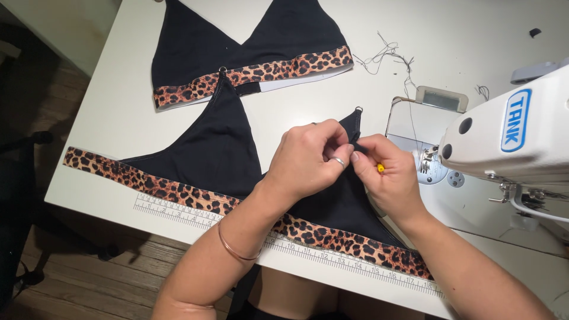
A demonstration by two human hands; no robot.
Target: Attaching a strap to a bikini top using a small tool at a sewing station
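One black top [249, 47] with a spotty band lies flat, looking done. The near top [213, 154] lies on the table [118, 112]. The left hand [308, 157] pinches its peak; the right hand [388, 178] pinches a yellow pin [380, 168], maybe pinning it.

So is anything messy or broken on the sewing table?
Nothing looks broken. Only loose thread scraps lie tangled on the white table above the sewing machine, away from the black garment the hands pinch.

place: sewing workroom | signs: sewing machine [510, 136], ruled white table [118, 118], thread scraps [385, 56]
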